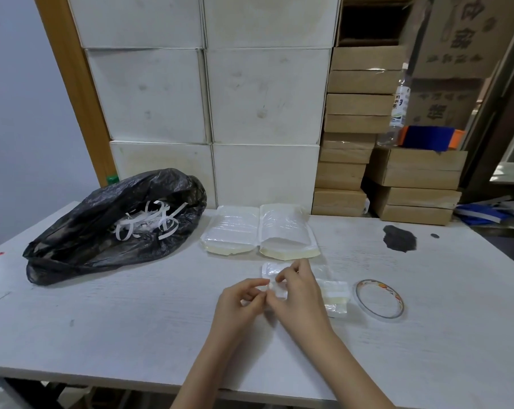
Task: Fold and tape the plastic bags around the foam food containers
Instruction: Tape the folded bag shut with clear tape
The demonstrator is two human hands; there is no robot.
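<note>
A small clear plastic bag with pale foam pieces inside lies on the white table in front of me. My left hand and my right hand meet over its left end, fingertips pinching a small white bit of tape or bag edge between them. Much of the bag is hidden under my right hand. A roll of clear tape lies flat just right of the bag. Two wrapped stacks of foam containers sit side by side behind my hands.
A black rubbish bag holding white paper strips slumps at the table's left. A dark stain marks the right side. White boxes and cardboard cartons are stacked behind the table, with a water bottle on them.
</note>
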